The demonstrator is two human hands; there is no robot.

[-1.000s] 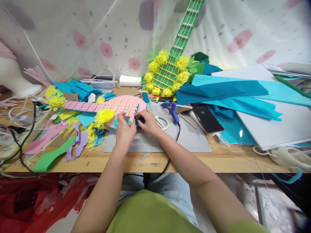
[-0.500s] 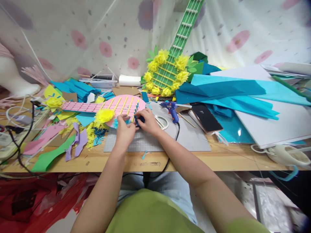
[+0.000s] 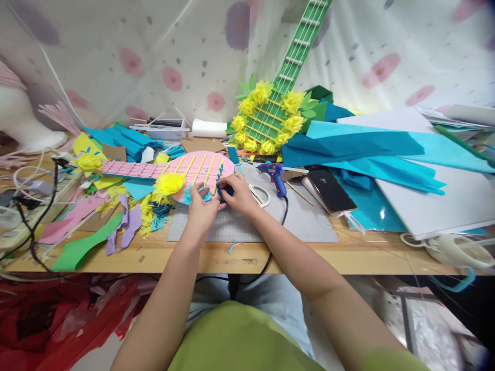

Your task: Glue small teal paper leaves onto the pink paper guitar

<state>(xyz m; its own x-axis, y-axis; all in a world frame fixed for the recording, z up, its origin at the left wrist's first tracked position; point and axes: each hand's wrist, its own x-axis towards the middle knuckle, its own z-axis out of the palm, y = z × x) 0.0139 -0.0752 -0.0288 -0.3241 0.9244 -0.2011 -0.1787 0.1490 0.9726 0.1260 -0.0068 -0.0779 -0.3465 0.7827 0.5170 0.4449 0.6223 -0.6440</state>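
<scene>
A pink paper guitar (image 3: 185, 175) lies across the table, strung in pink, with yellow strips over its body. Over its near right edge, my right hand (image 3: 237, 195) pinches a dark blue paper flower (image 3: 225, 192). My left hand (image 3: 203, 208) is beside it, fingers apart, its fingertips touching a light blue paper flower (image 3: 189, 196) on the guitar. The left thumb stretches toward the dark blue flower. A large yellow flower (image 3: 169, 186) sits left of my hands. Scissors with white handles (image 3: 261, 196) lie just right of my right hand, partly hidden.
A blue glue gun (image 3: 275, 178) rests on the grey cutting mat (image 3: 301, 221), its cord running to the table's front edge. A phone (image 3: 331, 190) lies to the right. Behind stands a green paper guitar (image 3: 266, 121). Paper scraps (image 3: 129, 226) litter the left, blue sheets (image 3: 359, 144) the right.
The view has shifted slightly, so everything sits a little farther right. Both hands keep nearly the same place, the dark blue flower still in my right fingers.
</scene>
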